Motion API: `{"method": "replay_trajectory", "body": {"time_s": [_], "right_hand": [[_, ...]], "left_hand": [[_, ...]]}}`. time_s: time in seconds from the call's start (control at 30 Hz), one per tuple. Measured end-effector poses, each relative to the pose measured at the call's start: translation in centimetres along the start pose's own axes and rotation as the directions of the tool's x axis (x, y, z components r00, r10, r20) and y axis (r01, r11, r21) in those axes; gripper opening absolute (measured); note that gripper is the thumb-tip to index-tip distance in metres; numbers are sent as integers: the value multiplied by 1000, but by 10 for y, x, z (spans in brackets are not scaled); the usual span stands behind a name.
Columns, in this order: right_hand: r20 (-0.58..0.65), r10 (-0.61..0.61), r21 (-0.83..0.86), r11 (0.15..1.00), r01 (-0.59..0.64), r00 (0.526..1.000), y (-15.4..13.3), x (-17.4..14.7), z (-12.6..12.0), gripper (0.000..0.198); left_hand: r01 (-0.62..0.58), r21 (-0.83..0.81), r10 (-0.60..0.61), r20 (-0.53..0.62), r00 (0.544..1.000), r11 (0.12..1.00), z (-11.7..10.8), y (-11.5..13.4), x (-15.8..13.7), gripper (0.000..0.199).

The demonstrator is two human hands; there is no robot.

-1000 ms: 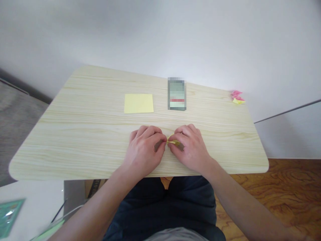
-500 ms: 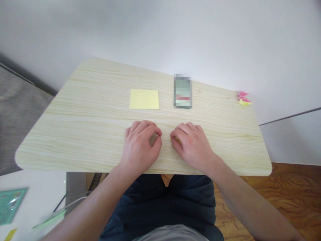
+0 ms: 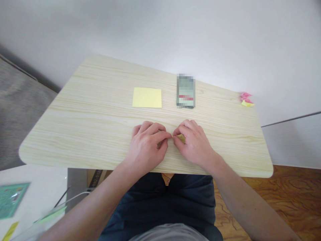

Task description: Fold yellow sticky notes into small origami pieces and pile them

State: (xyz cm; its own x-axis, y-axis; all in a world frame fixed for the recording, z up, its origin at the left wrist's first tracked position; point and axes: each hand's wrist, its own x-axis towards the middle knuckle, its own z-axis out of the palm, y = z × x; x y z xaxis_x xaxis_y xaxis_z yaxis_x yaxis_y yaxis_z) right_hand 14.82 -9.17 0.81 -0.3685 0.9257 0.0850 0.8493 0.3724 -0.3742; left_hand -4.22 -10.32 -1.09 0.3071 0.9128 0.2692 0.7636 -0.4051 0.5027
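Note:
Just above the near part of the table, my right hand (image 3: pixel 192 140) is closed in a pinch. A small piece of yellow paper (image 3: pixel 181 137) shows between its thumb and forefinger, mostly covered by the hand. My left hand (image 3: pixel 149 142) is curled beside it, its forefinger reaching to the right fingertips. Whatever lies between the left thumb and fingers is hidden. Beyond the left hand, a yellow sticky note (image 3: pixel 147 97) lies flat. A phone-shaped thing (image 3: pixel 186 91), blurred by large pixels, lies to the right of the note.
Folded pink and yellow paper (image 3: pixel 246 99) sits at the table's (image 3: pixel 75 127) far right corner. A white wall runs behind. At lower left, a white surface (image 3: pixel 47 175) holds a green packet (image 3: pixel 12 199) and a yellow strip (image 3: pixel 11 231). A grey cloth surface (image 3: pixel 22 110) is at left.
My left hand has moved right, and its forefinger has straightened towards the right fingertips, closing the gap. My right hand keeps its pinch. The whole view has shifted slightly.

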Motion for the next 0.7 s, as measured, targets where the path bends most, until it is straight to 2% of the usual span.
{"method": "replay_trajectory", "body": {"time_s": [0.3,0.47,0.7], "right_hand": [[-10,27,142,990,-26,1000,7,-1,-1,4],[-87,101,293,953,-72,991,11,-7,2,7],[-139,168,374,922,-105,976,11,-9,8,15]], "left_hand": [[-56,50,56,5,998,997,0,0,-2,21],[-22,38,22,2,1000,999,-1,5,1,18],[25,26,-26,43,999,999,4,12,15,9]]}}
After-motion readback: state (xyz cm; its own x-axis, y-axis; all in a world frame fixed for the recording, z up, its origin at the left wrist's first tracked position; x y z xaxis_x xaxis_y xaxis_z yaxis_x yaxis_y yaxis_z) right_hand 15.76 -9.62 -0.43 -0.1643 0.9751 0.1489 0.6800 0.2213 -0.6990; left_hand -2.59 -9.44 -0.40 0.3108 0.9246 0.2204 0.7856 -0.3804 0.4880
